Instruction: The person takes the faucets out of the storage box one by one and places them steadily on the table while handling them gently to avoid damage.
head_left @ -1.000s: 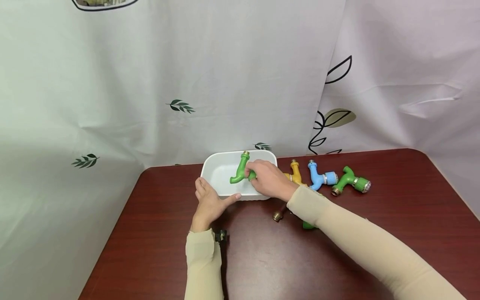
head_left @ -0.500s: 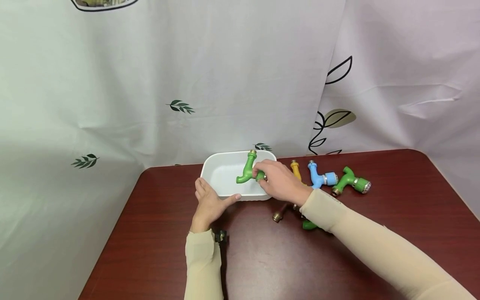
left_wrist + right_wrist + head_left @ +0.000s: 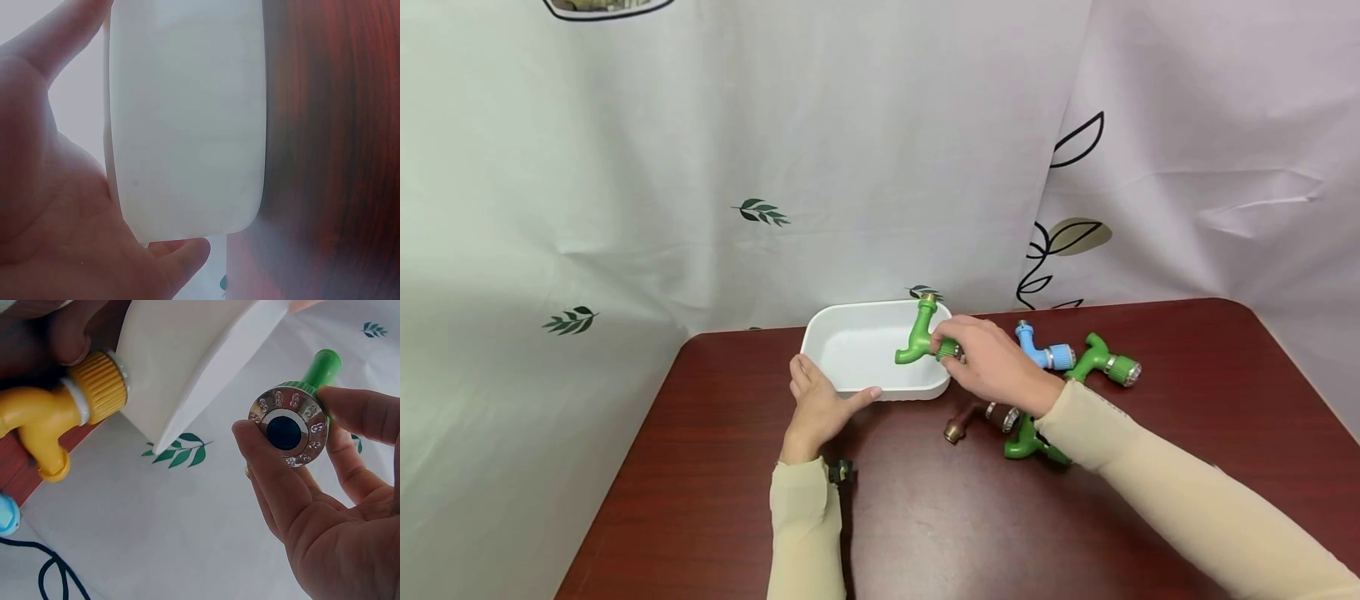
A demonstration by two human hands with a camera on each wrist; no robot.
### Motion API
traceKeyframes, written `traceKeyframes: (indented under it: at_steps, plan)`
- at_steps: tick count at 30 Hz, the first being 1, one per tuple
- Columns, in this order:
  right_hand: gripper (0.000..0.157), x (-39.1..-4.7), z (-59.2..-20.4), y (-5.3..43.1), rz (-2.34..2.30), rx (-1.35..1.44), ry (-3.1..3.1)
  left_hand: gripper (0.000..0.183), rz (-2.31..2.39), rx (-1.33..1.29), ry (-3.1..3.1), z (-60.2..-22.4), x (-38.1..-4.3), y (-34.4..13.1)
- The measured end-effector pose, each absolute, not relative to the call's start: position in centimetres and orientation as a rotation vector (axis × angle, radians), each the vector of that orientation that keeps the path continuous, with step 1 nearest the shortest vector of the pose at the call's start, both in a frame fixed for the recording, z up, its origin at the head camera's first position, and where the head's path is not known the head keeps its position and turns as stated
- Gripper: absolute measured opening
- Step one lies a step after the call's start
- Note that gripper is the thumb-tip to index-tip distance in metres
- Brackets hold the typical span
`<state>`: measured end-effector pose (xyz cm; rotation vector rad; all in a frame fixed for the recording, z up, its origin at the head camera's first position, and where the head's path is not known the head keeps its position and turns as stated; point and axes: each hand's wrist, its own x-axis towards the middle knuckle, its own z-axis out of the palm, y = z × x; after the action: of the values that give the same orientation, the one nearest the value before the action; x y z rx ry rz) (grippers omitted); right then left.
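My right hand (image 3: 992,362) pinches a green tap (image 3: 917,340) by its ridged knob, above the right end of a white plastic basin (image 3: 850,350). In the right wrist view, the knob's silver face with a dark centre faces the camera. At the basin's near left corner, my left hand (image 3: 820,408) holds it, thumb along the front rim and fingers round the left end. The left wrist view shows the basin's outer wall (image 3: 187,125) against the palm. A yellow tap (image 3: 47,415) appears in the right wrist view; in the head view my right hand hides it.
Right of the basin lie a blue tap (image 3: 1058,357), a green tap (image 3: 1097,354), a brown tap (image 3: 1002,417) and another green tap (image 3: 1021,446), partly under my right sleeve. A patterned white cloth (image 3: 880,150) hangs behind the dark red table (image 3: 925,517).
My right hand has moved right with the green tap, from over the basin's middle to its right end. The left hand and basin stay put.
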<state>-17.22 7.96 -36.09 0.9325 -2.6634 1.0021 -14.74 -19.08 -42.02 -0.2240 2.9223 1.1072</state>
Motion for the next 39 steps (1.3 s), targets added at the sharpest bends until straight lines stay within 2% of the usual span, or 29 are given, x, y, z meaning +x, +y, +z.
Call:
traceKeyframes:
  at_steps: [39]
  plan:
    - [0.024, -14.1, -36.9, 15.4, 0.913, 0.906, -2.621, 0.140, 1.099, -0.211, 2.919, -41.9, -14.8, -19.0]
